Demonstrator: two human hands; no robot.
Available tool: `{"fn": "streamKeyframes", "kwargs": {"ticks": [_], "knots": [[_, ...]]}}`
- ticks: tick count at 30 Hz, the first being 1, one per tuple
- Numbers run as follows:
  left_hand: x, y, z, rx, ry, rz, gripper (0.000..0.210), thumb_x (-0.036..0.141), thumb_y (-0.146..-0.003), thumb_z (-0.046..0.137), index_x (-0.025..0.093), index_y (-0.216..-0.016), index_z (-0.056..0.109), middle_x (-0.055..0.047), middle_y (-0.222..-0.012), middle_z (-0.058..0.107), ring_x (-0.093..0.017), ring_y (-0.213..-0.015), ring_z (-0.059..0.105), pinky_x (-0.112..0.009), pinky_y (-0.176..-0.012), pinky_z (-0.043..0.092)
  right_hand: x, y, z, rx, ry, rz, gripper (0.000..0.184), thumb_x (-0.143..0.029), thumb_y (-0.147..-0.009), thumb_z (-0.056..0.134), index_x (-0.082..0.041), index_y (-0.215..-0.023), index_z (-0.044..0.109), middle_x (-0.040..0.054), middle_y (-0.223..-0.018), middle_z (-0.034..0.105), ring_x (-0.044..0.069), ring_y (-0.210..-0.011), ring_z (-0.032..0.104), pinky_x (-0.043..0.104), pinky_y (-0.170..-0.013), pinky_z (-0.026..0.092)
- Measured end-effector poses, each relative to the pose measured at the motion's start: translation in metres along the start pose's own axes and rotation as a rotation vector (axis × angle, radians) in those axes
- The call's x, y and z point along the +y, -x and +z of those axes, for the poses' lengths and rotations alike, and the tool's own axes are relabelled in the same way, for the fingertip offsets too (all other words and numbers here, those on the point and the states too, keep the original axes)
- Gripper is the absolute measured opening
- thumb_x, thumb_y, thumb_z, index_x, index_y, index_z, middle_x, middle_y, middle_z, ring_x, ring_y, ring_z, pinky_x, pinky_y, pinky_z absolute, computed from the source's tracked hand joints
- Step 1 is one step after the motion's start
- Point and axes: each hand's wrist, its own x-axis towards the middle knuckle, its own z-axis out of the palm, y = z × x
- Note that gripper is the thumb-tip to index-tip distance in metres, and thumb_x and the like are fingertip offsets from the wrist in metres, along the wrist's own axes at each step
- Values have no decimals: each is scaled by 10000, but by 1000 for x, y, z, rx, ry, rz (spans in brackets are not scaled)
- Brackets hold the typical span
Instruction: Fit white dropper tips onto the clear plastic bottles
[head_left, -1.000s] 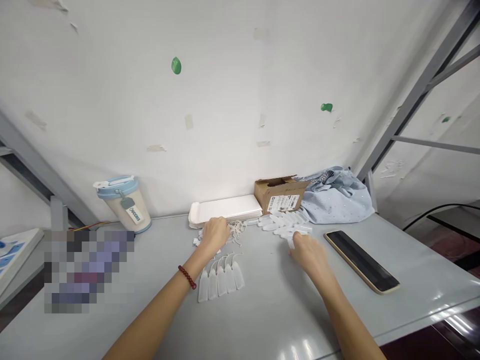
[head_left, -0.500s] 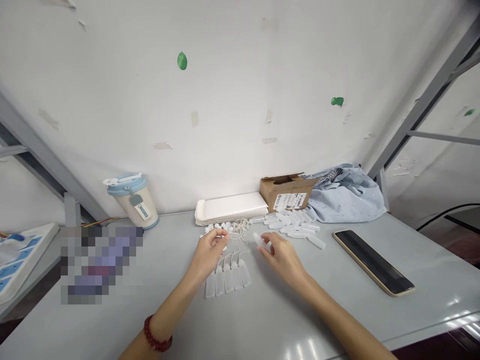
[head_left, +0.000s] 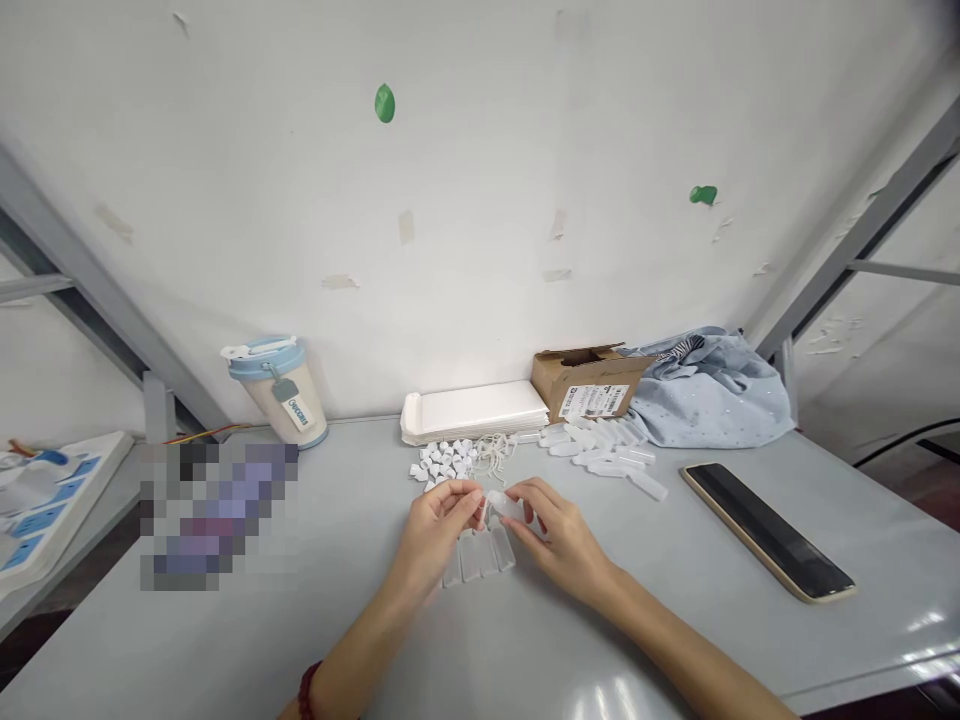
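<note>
Tube [head_left: 502, 503] nearer L fingers [head_left: 459, 512], contents unclr.

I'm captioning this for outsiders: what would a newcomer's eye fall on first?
Probably the left hand and right hand, close together near the middle, the right holding a translucent plastic piece. Just beyond the left hand lies a cluster of small white pieces. The dark-screened phone stands out at right, the blue-lidded tumbler at left.
</note>
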Motion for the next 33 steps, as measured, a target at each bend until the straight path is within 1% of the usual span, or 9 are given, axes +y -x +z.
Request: {"fn": "streamKeyframes", "kwargs": {"ticks": [6,12,15,19,23,26,33], "knots": [[2,2,0,-23,55,11,241,365,-669,687,152,-773,643,-12,-690,623,-132,-648,560,-275,-669,472,0,1,0,-7,21,-19,165,-210,-876,481,-193,-1034,527,67,-913,596,137,-653,562,245,-571,487],[1,3,0,-40,94,21,268,374,-670,701,147,-803,653,-27,-728,631,-135,-664,569,-291,-690,481,2,1,1,44,79,-55,171,-212,-876,476,-195,-1039,523,89,-949,603,179,-774,596,289,-648,517],[2,3,0,-47,103,21,265,378,-669,700,148,-795,656,-17,-708,622,-125,-644,557,-290,-695,478,3,2,2,38,94,-68,180,-203,-878,472,-196,-1051,520,94,-960,600,183,-796,597,293,-658,521],[4,3,1,-54,75,8,262,379,-669,695,148,-789,661,-7,-675,613,-123,-628,556,-292,-704,480,4,3,3,8,92,-77,200,-184,-876,467,-194,-1072,512,98,-980,590,188,-830,592,296,-667,525],[1,2,1,-8,20,-6,266,380,-673,681,157,-816,658,-21,-722,628,-149,-688,583,-292,-708,487,5,4,3,18,86,-91,198,-184,-879,461,-195,-1069,516,99,-978,586,191,-846,593,303,-687,528],[0,2,0,7,-7,-9,268,383,-668,676,160,-816,657,-19,-716,619,-156,-694,587,-295,-710,493,5,4,2,27,81,-102,207,-186,-877,465,-202,-1078,517,98,-980,585,192,-858,595,305,-700,529],[-2,3,3,-15,-22,-11,236,382,-677,659,167,-775,656,-11,-702,613,-148,-677,586,-290,-697,496,3,4,2,24,64,-99,214,-187,-880,460,-204,-1089,504,100,-983,582,193,-838,594,304,-676,529]]}}
